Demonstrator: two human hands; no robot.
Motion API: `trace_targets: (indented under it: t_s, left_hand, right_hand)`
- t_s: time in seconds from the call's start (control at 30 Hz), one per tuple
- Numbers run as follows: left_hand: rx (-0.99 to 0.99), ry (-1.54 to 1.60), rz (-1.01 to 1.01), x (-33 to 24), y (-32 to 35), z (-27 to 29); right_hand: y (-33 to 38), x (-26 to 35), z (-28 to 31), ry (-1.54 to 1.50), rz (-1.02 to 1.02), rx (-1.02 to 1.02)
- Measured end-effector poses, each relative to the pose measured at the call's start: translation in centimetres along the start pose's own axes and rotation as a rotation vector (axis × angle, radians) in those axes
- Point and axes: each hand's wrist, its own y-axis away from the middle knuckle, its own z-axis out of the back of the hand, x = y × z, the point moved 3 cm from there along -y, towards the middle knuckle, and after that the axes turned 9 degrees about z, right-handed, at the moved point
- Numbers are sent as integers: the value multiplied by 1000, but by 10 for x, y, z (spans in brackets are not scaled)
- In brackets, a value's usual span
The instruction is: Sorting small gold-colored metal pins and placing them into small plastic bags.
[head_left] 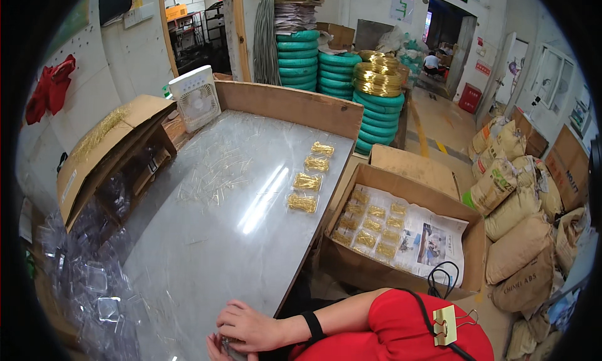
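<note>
My right hand point(249, 324), with a black band on its wrist, is bent over the near edge of the grey tabletop point(207, 248). My left hand point(216, 350) shows only in part, close beneath it at the lower edge. The fingers of both are closed together around something small, mostly hidden and perhaps clear. Farther up the table, loose gold-coloured wire pieces point(216, 173) lie scattered. Along the right side stands a row of small clear packs point(302, 202) filled with gold wire pieces, apart from my hands.
Right of the table, an open cardboard box point(473, 248) holds more filled packs on newspaper. Clear empty plastic cases point(94, 279) are heaped at left, below a cardboard carton point(119, 135). A white fan point(197, 98) stands at the far corner. Green-wrapped coils point(379, 120) and sacks point(517, 248) stand beyond.
</note>
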Motion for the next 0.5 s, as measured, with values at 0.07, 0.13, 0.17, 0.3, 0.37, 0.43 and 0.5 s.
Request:
trace_targets:
  t_s: [0.07,0.13,0.17,0.3,0.37,0.43,0.5]
  left_hand:
    - [-27,53,23,0,2,1]
    - [-48,137,47,14,3,-3]
    - [-63,181,66,18,3,-1]
    - [141,254,26,14,-7,0]
    - [140,551,48,11,-11,-1]
    - [61,616,123,11,-8,5]
    - [-15,186,80,1,-2,10]
  right_hand:
    - [-1,-2,-3,-39,-13,0]
    - [-4,-3,-3,14,13,-21]
    - [-7,-1,-6,-11,-7,18]
    - [-9,-10,23,-73,-9,-59]
    - [-7,-14,40,-104,-185,-74]
    - [-4,-16,44,-53,-296,-70]
    - [2,-22,46,-69,-310,-43]
